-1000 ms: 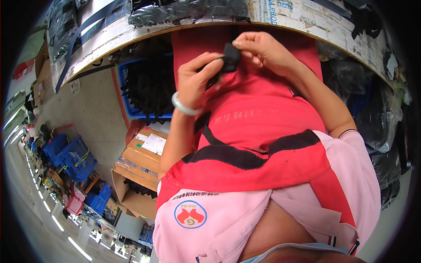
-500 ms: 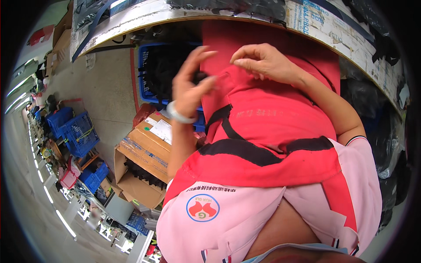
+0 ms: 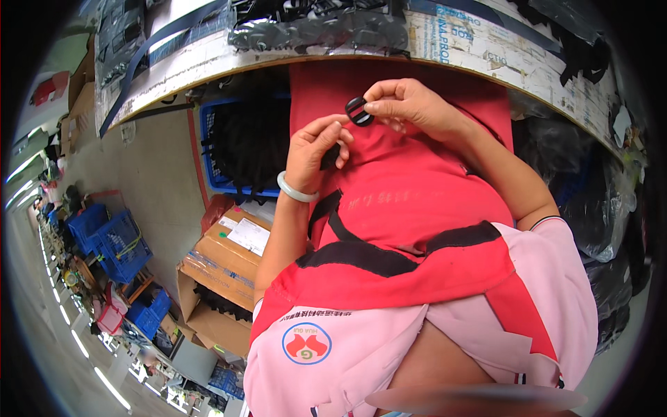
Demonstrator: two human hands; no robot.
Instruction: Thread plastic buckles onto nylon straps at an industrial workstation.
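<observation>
A small black plastic slide buckle (image 3: 356, 106), rounded with a bar across its slots, is pinched between the thumb and forefinger of my right hand (image 3: 415, 108). Just left of it, my left hand (image 3: 313, 149) is closed with thumb and forefinger pressed together, its fingertips close beside the buckle. Something dark shows under those left fingers, too hidden to name. Both hands are above the red apron (image 3: 403, 181) over my lap.
Ahead is a worktable edge (image 3: 424, 62) with a plastic-wrapped bundle of black items (image 3: 313, 35). A blue crate (image 3: 222, 182) of black straps stands at the left, near an open cardboard box (image 3: 222, 260). Blue baskets (image 3: 121, 243) sit farther left; plastic bags (image 3: 594, 215) are at the right.
The buckle now shows plainly in my right hand. My left hand has come from a blurred, spread pose to a pinch beside it. The view has shifted slightly.
</observation>
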